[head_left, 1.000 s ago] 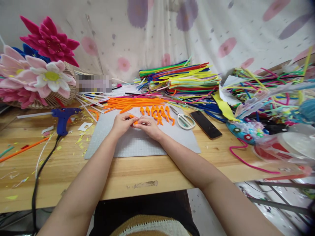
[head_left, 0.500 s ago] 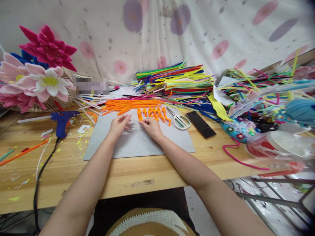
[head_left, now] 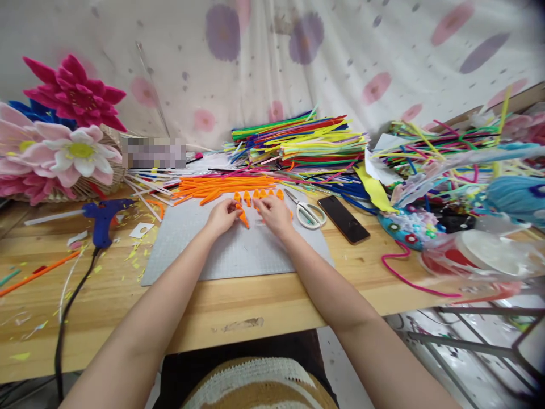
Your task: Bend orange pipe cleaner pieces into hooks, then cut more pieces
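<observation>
Pinching a short orange piece between the thumb and fingertips of the left hand, near twelve o'clock from the middle of the grey mat, with its narrow end pointing to five o'clock. Cannot tell whether lifted or touching the mat. Holding the right hand at about three o'clock from that piece, near but apart, with bent fingers gathered narrow beside the row of orange shapes. Cannot tell of any grip on one of them. Crossing the table with bare forearms from seven and five o'clock. Having the orange stems in a loose bundle at twelve o'clock, along the mat's far edge, and the mixed stems heaped beyond at one o'clock. Seeing the scissors at two o'clock, near the right hand, with blades aimed at about ten o'clock, then the phone flat at three o'clock and a bent pink stem farther out between three and four. Finding the glue gun at nine o'clock, past a holed card and yellow scraps, and the flowers at ten.
</observation>
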`<control>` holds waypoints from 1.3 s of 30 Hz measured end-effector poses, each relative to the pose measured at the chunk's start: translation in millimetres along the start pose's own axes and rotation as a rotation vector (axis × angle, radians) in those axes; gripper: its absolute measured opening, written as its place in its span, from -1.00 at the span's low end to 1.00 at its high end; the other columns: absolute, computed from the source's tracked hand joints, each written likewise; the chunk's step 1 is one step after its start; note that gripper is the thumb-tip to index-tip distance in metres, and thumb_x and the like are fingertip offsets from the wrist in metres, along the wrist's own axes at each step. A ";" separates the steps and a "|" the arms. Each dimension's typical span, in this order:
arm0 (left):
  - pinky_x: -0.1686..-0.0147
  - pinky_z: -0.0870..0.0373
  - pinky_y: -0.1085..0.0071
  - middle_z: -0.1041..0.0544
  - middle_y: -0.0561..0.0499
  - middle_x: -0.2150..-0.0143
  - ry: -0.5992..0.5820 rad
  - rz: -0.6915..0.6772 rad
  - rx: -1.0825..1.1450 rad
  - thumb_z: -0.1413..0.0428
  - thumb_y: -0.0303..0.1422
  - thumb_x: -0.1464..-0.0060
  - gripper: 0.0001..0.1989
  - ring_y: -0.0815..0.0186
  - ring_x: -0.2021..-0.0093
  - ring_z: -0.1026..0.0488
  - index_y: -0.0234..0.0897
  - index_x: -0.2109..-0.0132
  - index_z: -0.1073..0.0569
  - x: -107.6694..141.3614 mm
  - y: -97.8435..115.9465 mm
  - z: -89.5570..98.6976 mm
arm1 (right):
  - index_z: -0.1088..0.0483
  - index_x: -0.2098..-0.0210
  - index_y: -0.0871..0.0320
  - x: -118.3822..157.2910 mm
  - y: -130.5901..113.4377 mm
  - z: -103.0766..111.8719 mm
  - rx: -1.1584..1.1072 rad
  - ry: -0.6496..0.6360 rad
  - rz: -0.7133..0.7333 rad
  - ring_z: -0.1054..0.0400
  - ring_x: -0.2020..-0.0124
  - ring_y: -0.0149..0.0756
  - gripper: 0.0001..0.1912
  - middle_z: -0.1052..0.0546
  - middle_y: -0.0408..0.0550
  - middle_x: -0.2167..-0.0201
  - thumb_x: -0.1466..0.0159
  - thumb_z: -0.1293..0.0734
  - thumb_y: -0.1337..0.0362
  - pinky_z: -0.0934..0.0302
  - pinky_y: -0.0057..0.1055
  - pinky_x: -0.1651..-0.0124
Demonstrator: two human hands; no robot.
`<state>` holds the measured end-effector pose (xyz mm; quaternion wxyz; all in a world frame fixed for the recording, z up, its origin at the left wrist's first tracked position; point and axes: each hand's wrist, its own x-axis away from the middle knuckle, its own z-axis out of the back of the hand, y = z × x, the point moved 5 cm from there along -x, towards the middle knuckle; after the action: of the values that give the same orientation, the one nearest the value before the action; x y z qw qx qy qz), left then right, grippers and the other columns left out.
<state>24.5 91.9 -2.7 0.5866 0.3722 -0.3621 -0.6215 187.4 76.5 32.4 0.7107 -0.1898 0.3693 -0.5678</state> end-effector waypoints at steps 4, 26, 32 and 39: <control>0.40 -0.24 0.43 -0.50 0.01 0.38 -0.017 -0.062 -0.259 -0.17 -0.39 0.17 -0.83 0.32 0.40 -0.40 -0.23 0.32 -0.42 -3.8 15.7 -10.6 | -0.47 0.50 0.16 -14.5 23.5 39.5 -0.067 0.198 -0.079 -0.31 0.36 -0.32 -0.51 -0.48 -0.04 0.46 -0.22 -0.11 -0.05 -0.07 -0.42 0.30; 0.40 -0.13 0.38 -0.47 -0.06 0.38 0.546 0.099 -0.567 0.06 -0.15 -0.07 -0.72 0.20 0.34 -0.38 -0.22 0.30 -0.43 32.1 -8.1 82.8 | -0.29 0.11 0.18 29.9 113.7 130.7 0.355 0.225 -0.154 -0.32 0.11 -0.11 -0.66 -0.52 0.08 0.21 -0.11 -0.21 0.27 -0.16 -0.18 0.06; 0.17 -0.22 0.28 -0.46 -0.13 0.22 0.582 0.055 -0.584 0.01 -0.25 -0.04 -0.75 0.14 0.15 -0.35 -0.27 0.17 -0.40 26.6 -20.9 90.7 | -0.27 0.20 0.18 51.2 140.3 140.7 0.526 0.159 -0.196 -0.28 0.08 -0.02 -0.72 -0.51 0.12 0.22 -0.09 -0.25 0.23 -0.17 -0.12 0.07; 0.02 -0.20 0.16 -0.41 -0.18 0.13 0.490 0.012 -0.676 -0.04 -0.30 0.00 -0.77 0.04 0.03 -0.29 -0.26 0.20 -0.45 11.2 -30.5 76.5 | -0.26 0.17 0.19 50.4 135.0 135.6 0.545 0.132 -0.145 -0.27 0.07 -0.02 -0.68 -0.47 0.12 0.20 -0.10 -0.25 0.19 -0.15 -0.13 0.04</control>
<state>-57.7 83.3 5.1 0.7480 0.2935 0.0104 -0.5951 382.0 46.7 12.6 0.6676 0.0198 0.2342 -0.7065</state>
